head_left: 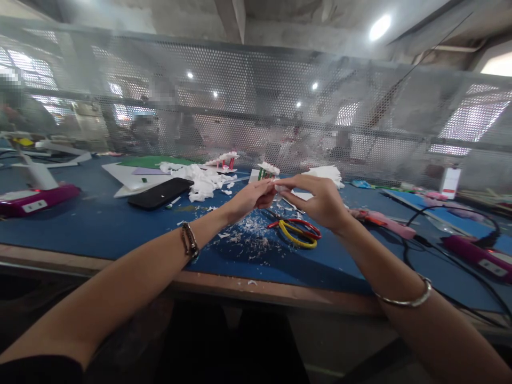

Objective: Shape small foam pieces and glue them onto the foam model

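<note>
Over the middle of the table my left hand (256, 194) and my right hand (320, 197) meet at the fingertips. A small white piece (281, 189), perhaps paper or tissue, is pinched in my right hand. My left fingers are bent together against it; what they hold is hidden. Just behind the hands stands a small model with green posts and a white top (268, 170). Scissors with red and yellow handles (298, 233) lie below my right hand, their blades pointing away. White scraps (256, 234) are scattered on the table under my hands.
Crumpled white tissue (204, 180), a black phone (162, 193) and white and green sheets (156, 161) lie left. A pink glue gun (384, 223) with a black cable is at right. Purple power strips (44, 200) flank both sides. A perforated metal screen (248, 101) closes the back.
</note>
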Available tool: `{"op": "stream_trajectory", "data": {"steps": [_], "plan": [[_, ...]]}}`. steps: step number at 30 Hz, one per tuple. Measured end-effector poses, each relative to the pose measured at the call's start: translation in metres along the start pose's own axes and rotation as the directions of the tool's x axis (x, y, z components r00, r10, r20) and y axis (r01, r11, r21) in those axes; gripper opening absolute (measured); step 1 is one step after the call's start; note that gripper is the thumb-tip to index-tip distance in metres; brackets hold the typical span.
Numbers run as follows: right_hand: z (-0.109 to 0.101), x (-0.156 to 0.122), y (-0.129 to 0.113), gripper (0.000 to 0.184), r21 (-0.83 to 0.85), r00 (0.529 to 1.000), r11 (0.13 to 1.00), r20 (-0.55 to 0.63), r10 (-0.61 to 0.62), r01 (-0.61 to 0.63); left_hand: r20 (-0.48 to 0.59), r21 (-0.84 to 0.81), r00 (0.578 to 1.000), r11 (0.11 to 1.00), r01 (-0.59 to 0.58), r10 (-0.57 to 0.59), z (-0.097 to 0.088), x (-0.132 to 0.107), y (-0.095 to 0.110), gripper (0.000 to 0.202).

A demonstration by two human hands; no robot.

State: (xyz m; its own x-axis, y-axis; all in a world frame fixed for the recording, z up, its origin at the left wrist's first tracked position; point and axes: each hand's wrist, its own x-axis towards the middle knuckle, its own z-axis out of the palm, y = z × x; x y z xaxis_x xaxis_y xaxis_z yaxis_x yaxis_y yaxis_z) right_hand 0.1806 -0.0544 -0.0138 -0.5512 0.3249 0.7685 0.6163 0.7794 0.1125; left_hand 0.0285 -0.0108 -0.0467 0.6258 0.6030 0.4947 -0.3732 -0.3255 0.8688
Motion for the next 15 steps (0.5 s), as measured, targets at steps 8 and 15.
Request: {"op": "stream_trajectory", "data": {"steps": [8,15], "plan": [[0.0025,-0.0035,0.0048,0.015,-0.087,0.996,0.993,-0.03,-0.087,0.084,0.007,0.027,0.999,0.999,0.036,-0.036,0.0002,0.0002,-0.0005,0.022],[0.0032,-0.0045,0.0083,0.014,-0.161,0.995,0.982,0.041,-0.094,0.1,-0.005,-0.001,0.997,0.997,0.077,-0.077,0.0021,0.0004,-0.0032,0.024]]}}
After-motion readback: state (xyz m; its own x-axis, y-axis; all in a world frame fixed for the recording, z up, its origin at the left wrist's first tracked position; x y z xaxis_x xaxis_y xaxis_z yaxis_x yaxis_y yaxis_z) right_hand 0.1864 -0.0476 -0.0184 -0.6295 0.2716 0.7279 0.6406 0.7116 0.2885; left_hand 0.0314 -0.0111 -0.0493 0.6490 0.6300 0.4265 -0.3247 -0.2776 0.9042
